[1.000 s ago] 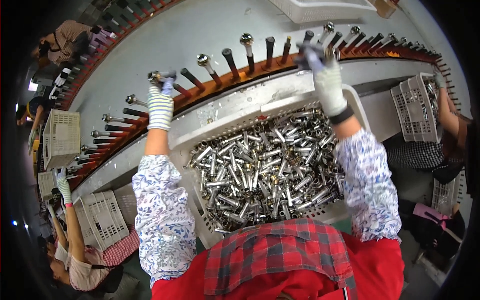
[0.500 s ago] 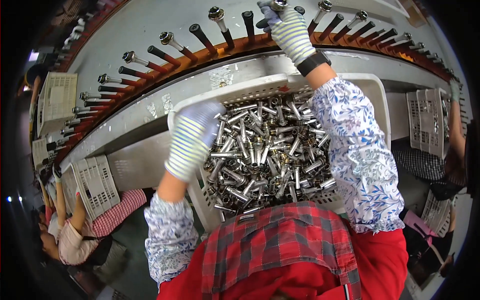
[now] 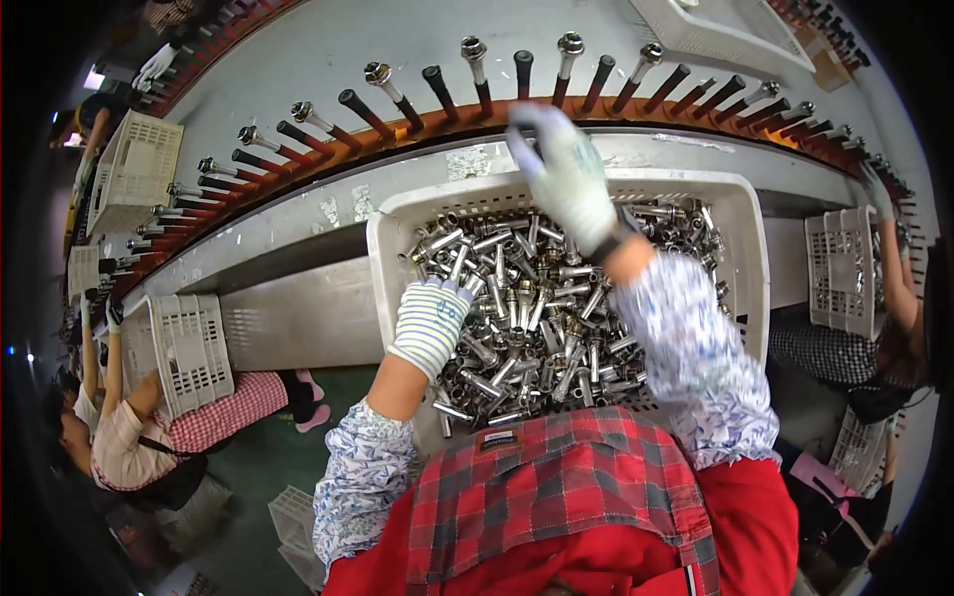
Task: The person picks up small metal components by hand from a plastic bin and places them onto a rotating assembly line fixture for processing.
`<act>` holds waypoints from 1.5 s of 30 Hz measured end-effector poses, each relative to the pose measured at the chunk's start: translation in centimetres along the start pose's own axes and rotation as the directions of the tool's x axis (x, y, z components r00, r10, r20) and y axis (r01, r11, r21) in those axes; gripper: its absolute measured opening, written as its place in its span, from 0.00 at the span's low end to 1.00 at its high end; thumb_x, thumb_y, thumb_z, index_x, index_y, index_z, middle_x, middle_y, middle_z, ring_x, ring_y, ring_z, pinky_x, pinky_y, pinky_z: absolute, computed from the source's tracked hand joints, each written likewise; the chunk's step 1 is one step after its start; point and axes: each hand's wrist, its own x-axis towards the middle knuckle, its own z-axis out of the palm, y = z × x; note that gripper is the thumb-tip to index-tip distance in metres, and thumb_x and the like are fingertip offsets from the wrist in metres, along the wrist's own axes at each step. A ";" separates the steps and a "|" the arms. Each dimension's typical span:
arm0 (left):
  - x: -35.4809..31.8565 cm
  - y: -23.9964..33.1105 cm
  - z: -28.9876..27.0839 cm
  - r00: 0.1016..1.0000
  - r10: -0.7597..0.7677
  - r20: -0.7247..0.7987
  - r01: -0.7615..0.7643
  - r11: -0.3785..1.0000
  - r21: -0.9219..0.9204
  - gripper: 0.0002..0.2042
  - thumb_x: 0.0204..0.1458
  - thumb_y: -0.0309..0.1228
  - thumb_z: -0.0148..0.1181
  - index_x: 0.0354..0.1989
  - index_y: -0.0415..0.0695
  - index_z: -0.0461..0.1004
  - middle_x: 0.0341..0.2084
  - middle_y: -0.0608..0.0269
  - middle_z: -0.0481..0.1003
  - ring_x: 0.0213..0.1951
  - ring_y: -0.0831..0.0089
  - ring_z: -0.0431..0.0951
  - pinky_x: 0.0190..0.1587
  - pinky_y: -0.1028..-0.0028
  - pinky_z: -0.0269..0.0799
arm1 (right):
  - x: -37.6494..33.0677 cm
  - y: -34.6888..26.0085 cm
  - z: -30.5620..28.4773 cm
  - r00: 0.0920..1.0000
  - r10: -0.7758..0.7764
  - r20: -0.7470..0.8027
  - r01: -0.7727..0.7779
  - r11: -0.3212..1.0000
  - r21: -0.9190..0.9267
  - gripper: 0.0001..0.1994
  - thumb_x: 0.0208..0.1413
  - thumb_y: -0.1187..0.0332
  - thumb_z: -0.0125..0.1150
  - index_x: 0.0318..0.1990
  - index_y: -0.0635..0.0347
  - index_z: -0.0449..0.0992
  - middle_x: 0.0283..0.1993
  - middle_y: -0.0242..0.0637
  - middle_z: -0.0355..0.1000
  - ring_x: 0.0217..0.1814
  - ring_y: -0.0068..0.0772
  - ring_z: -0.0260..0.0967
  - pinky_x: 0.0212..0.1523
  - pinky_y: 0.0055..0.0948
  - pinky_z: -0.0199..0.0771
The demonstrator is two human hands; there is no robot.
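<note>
My left hand (image 3: 432,323), in a striped work glove, reaches into the left part of a white plastic basket (image 3: 380,260). Its fingers bend down among shiny metal pipe fittings (image 3: 517,298), so whether one is gripped is hidden. My right hand (image 3: 568,179), also gloved and blurred by motion, hovers over the basket's far side. Its thumb and fingers are apart with nothing between them. Beyond it, a metal fitting (image 3: 570,45) stands upright on a post of the curved orange rail (image 3: 437,129), between posts with bare black tips (image 3: 523,65).
More fittings and black-tipped posts follow the rail to both sides. A grey metal ledge (image 3: 328,204) runs between rail and basket. Co-workers sit at left and right beside white baskets (image 3: 189,353). A white tray (image 3: 730,35) lies on the far surface.
My right hand has let go of the fitting at the post and come back toward the basket. My left hand has moved down into the fittings. The view has shifted.
</note>
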 end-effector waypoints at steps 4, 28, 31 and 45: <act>1.3 0.1 -2.2 0.978 -0.022 -0.206 -0.050 0.940 -0.337 0.10 0.44 0.31 0.57 0.35 0.44 0.73 0.31 0.55 0.74 0.37 0.57 0.74 0.41 0.60 0.68 | -9.0 -2.0 -5.1 0.734 0.278 0.620 0.022 0.902 -0.431 0.23 0.56 0.46 0.46 0.40 0.58 0.76 0.31 0.42 0.73 0.35 0.39 0.73 0.40 0.41 0.71; 26.9 -0.4 -10.8 0.774 -0.441 -0.454 -0.457 0.108 -0.883 0.10 0.54 0.23 0.55 0.45 0.39 0.70 0.43 0.59 0.75 0.47 0.71 0.73 0.54 0.73 0.66 | -13.6 1.2 -4.1 0.721 0.239 0.651 -0.323 0.946 0.011 0.24 0.41 0.64 0.57 0.49 0.67 0.70 0.35 0.53 0.73 0.39 0.55 0.70 0.44 0.45 0.69; 26.3 -2.0 -10.9 0.767 -0.477 -0.429 -0.245 0.399 -0.884 0.11 0.55 0.24 0.54 0.46 0.40 0.69 0.44 0.60 0.75 0.46 0.71 0.74 0.52 0.72 0.67 | -11.4 1.2 -7.4 0.504 0.336 0.796 -0.754 0.620 0.216 0.21 0.47 0.72 0.52 0.52 0.61 0.68 0.37 0.42 0.75 0.35 0.27 0.72 0.37 0.25 0.73; 22.4 -10.4 -7.3 0.788 -0.457 -0.414 -0.249 0.378 -0.892 0.12 0.57 0.26 0.49 0.49 0.41 0.67 0.42 0.57 0.76 0.44 0.68 0.75 0.50 0.71 0.68 | 1.2 12.7 -14.8 0.824 0.546 -0.151 -0.208 0.539 0.816 0.16 0.58 0.64 0.55 0.52 0.57 0.67 0.55 0.41 0.69 0.56 0.35 0.68 0.43 0.26 0.76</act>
